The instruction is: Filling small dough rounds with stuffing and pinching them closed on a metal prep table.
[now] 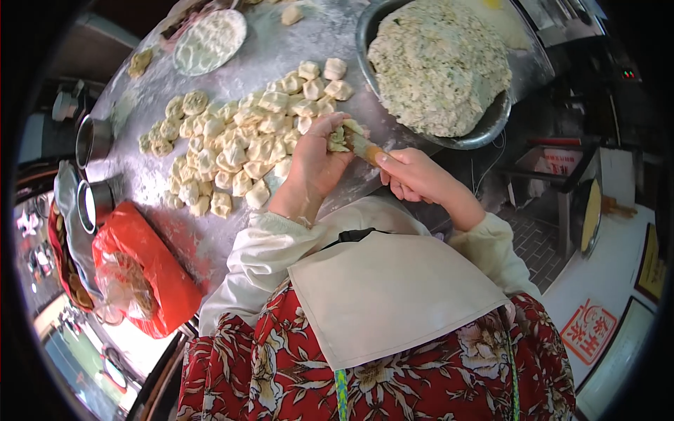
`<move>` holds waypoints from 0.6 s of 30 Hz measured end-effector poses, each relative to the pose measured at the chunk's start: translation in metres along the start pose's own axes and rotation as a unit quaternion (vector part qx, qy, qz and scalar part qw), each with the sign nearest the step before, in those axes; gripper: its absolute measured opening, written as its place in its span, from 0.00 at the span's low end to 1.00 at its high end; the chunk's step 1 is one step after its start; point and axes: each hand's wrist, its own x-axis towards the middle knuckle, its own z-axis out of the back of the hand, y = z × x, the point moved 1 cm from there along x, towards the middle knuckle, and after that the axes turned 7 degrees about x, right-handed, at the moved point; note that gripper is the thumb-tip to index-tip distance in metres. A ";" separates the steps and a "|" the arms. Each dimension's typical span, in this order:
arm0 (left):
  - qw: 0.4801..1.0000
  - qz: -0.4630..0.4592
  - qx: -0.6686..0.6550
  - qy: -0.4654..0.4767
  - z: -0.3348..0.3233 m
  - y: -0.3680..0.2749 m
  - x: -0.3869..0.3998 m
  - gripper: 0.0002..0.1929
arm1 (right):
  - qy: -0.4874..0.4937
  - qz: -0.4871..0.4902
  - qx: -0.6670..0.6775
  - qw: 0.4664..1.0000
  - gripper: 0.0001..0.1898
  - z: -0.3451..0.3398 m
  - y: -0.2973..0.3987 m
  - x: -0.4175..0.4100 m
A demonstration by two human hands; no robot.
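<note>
My left hand (310, 166) cups a piece of dough (354, 126) with greenish filling (337, 140) inside. A wooden spatula (363, 147) is gripped by its handle in my right hand (413, 173), and its blade reaches the filling in the dough. Directly beside my left hand, a heap of pale dough pieces (242, 139) covers much of the floured metal table (139, 94). Beyond my right hand stands a large metal basin (487, 138), piled high with pale filling flecked with green (442, 68). My left fingers partly hide the dough.
A white, flour-dusted plate (210, 42) lies at the far left. Several pleated buns (195, 102) sit by the heap. Two metal containers (93, 141) (97, 205) and a red plastic bag (152, 268) line the left edge. A dark-framed stand (550, 163) is at right.
</note>
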 end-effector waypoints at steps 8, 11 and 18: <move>0.991 -0.083 -0.092 -0.053 0.051 -0.045 -0.031 0.09 | 0.074 0.048 -0.102 0.991 0.24 -0.047 0.056 0.011; 0.978 -0.194 0.067 -0.045 0.050 -0.037 -0.053 0.07 | 0.117 0.010 -0.089 0.989 0.26 -0.059 0.039 0.056; 0.925 -0.346 0.040 -0.154 0.118 -0.126 -0.094 0.15 | 0.143 -0.014 -0.080 0.986 0.26 -0.085 0.071 0.044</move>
